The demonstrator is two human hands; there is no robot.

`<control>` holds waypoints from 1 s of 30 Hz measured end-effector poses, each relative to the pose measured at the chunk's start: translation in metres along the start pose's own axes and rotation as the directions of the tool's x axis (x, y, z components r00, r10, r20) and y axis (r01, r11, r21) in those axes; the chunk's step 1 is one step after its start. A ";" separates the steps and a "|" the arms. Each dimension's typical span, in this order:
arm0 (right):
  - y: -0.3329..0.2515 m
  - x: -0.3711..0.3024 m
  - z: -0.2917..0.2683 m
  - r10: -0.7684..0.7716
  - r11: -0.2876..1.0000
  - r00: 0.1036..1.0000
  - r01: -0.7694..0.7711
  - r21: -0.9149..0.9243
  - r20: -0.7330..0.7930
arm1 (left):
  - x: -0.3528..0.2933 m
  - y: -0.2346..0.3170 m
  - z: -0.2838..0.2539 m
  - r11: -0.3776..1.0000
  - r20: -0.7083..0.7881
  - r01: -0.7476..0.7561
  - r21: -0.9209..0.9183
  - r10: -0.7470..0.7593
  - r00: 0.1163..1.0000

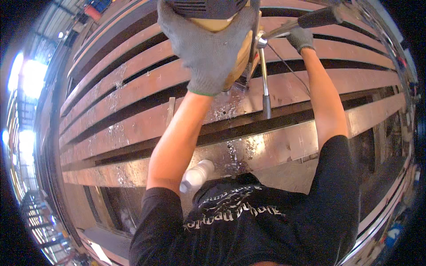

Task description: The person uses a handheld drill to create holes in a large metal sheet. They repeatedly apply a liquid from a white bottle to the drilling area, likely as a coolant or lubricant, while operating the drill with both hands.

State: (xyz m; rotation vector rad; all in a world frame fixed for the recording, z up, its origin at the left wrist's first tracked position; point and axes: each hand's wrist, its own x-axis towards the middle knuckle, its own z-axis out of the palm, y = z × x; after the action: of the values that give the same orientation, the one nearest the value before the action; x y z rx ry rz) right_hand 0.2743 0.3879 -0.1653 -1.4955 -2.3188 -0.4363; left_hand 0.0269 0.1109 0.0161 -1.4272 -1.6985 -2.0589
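My left hand point(202, 53), in a grey knit glove, is closed round the body of a magnetic drill point(213, 23) with a dark vented top and a yellowish housing. The drill stands on rust-brown steel bars near the top of the view. From its side stick out feed-handle spokes; one black grip point(321, 17) points right, another point(266, 106) points down towards me. My gloved right hand point(301, 39) is just beneath the right spoke, its fingers mostly hidden, so I cannot tell whether it grips anything. A thin cable point(288, 66) runs between the drill and my right forearm.
Several long flat steel bars point(146, 91) lie side by side with dark gaps between them. Metal chips point(230, 113) and wet spots are scattered on them. A white bottle point(198, 175) stands by my left forearm. A thin flat strip point(171, 111) lies across a bar.
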 end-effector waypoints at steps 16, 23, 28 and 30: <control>-0.152 -0.103 -0.017 0.498 0.844 0.865 -0.501 0.190 0.067 | 0.155 -0.127 -0.013 0.898 0.448 0.066 -0.434 0.152 0.881; -0.090 -0.060 -0.022 0.389 0.916 0.920 -0.380 0.129 -0.050 | 0.127 -0.088 -0.005 0.949 0.252 0.097 -0.300 -0.019 0.967; 0.013 0.026 -0.071 -0.078 0.974 0.985 0.041 -0.224 -0.156 | 0.095 -0.081 0.034 0.980 0.029 -0.099 -0.175 0.105 0.994; 0.012 0.027 -0.091 -0.130 0.956 0.976 0.077 -0.282 -0.175 | 0.087 -0.081 0.045 0.976 0.034 -0.082 -0.200 0.091 0.995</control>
State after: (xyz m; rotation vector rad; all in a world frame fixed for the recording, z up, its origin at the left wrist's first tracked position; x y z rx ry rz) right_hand 0.2857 0.3745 -0.0712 -1.3796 -2.2595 -0.9220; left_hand -0.0444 0.2162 0.0170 -1.5820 -1.4510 -2.2173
